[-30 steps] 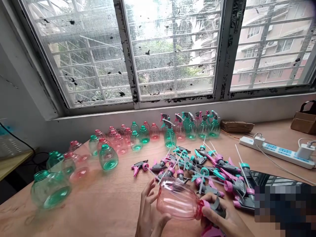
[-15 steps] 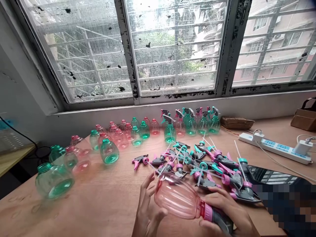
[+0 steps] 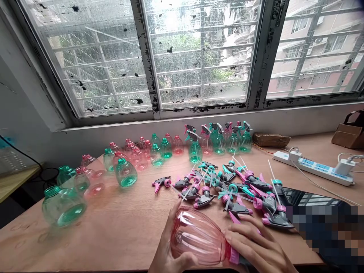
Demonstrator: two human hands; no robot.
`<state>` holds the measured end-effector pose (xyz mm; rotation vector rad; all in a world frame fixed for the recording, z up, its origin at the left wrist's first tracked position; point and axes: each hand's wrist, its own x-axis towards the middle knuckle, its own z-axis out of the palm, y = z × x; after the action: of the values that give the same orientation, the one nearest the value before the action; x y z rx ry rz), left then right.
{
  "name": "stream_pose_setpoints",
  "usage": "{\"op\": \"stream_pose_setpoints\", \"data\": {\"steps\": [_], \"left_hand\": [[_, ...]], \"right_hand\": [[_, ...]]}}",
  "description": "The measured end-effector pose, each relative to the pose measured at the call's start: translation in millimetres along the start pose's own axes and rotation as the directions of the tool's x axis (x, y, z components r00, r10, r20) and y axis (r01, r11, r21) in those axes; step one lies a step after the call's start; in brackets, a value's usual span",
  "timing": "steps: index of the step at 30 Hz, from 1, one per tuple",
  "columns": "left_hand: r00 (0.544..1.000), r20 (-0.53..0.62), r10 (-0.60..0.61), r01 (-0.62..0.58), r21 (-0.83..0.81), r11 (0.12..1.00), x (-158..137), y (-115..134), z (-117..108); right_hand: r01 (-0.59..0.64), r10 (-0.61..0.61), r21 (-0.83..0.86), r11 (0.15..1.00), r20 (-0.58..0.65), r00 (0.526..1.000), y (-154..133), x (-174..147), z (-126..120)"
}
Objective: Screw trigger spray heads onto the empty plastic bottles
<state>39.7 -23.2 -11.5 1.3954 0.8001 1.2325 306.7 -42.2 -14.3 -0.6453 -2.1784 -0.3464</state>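
Note:
A translucent pink spray bottle (image 3: 197, 237) lies tilted on its side between my hands, close to the table's front edge. My left hand (image 3: 169, 246) is wrapped round its base, thumb along the near side. At the neck, my right hand (image 3: 254, 242) is closed over the pink collar (image 3: 234, 256) and grey trigger head, most of which is hidden under the fingers. Just beyond lies a heap of loose trigger sprayers (image 3: 227, 185) in pink, teal and grey, with thin white dip tubes sticking out.
Open green bottles (image 3: 126, 174) and pink bottles (image 3: 139, 159) stand at the left and back. Several bottles with sprayers fitted (image 3: 195, 149) stand near the window wall. At right are a power strip (image 3: 313, 167), a brown package (image 3: 271, 140) and a dark glossy panel (image 3: 318, 204).
The bottle has moved slightly left and nearer to me. My left fingers, spread beside the base before, have closed round it. My right hand has shifted over the collar and trigger head.

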Motion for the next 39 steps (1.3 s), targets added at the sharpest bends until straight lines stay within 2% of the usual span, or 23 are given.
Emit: {"op": "stream_pose_setpoints", "data": {"steps": [4, 8, 11, 15, 17, 19, 20, 23, 25, 26, 28, 29, 30, 34, 39], "left_hand": [[1.0, -0.017, 0.025, -0.025, 0.016, 1.0, -1.3, -3.7, -3.0], [0.998, -0.036, 0.045, -0.044, 0.025, 0.999, -3.3, -9.7, -5.4], [0.997, -0.057, 0.056, -0.056, 0.014, 0.998, -6.0, -12.8, -6.4], [0.993, -0.055, 0.1, -0.1, 0.01, 0.995, -6.1, -13.7, -5.4], [0.99, -0.05, 0.132, -0.133, -0.001, 0.991, -2.9, -13.7, -3.3], [0.982, -0.033, 0.188, -0.188, -0.001, 0.982, 1.6, -13.9, -0.9], [0.975, -0.017, 0.22, -0.22, 0.01, 0.976, 3.8, -13.9, 0.2], [0.966, 0.043, 0.254, -0.257, 0.069, 0.964, 8.1, -11.0, 2.4], [0.977, 0.063, 0.205, -0.211, 0.111, 0.971, 8.4, -5.2, 3.8], [0.984, 0.067, 0.167, -0.175, 0.133, 0.975, 8.0, -1.2, 4.7], [0.994, 0.073, 0.081, -0.093, 0.185, 0.978, 6.9, 7.1, 6.8], [0.996, 0.078, 0.036, -0.052, 0.211, 0.976, 6.3, 10.7, 7.7], [0.996, 0.084, -0.003, -0.016, 0.233, 0.972, 5.8, 13.5, 8.4], [0.993, 0.102, -0.062, 0.033, 0.261, 0.965, 5.0, 15.6, 8.0], [0.992, 0.111, -0.055, 0.024, 0.258, 0.966, 5.8, 9.8, 5.1]], "right_hand": [[-0.113, 0.114, 0.129, 0.985, 0.0, 0.993, -3.5, 11.2, -0.3], [-0.272, 0.283, 0.295, 0.916, 0.007, 0.959, -10.5, 22.6, -2.6], [-0.404, 0.409, 0.39, 0.827, 0.073, 0.91, -15.6, 21.7, -2.4], [-0.571, 0.562, 0.407, 0.713, 0.156, 0.813, -17.0, 14.6, 0.6], [-0.612, 0.61, 0.433, 0.662, 0.163, 0.775, -13.8, 16.8, -2.0], [-0.597, 0.602, 0.444, 0.668, 0.149, 0.784, -6.4, 26.3, -11.7], [-0.58, 0.581, 0.417, 0.699, 0.14, 0.801, -0.4, 33.9, -19.5], [-0.571, 0.571, 0.156, 0.806, 0.053, 0.819, 29.8, 66.0, -51.3], [-0.528, 0.53, -0.066, 0.847, 0.019, 0.848, 61.3, 92.4, -72.5], [-0.506, 0.52, -0.181, 0.844, 0.044, 0.853, 80.0, 106.0, -80.7], [-0.486, 0.581, -0.402, 0.776, 0.155, 0.799, 120.5, 131.4, -90.0], [-0.471, 0.636, -0.506, 0.722, 0.22, 0.739, 141.1, 142.5, -90.7], [-0.464, 0.66, -0.543, 0.7, 0.246, 0.709, 161.0, 152.0, -89.1], [-0.46, 0.716, -0.583, 0.67, 0.344, 0.607, 225.3, 175.2, -67.0], [-0.468, 0.751, -0.588, 0.66, 0.49, 0.442, 269.5, 187.6, -37.9]]}}
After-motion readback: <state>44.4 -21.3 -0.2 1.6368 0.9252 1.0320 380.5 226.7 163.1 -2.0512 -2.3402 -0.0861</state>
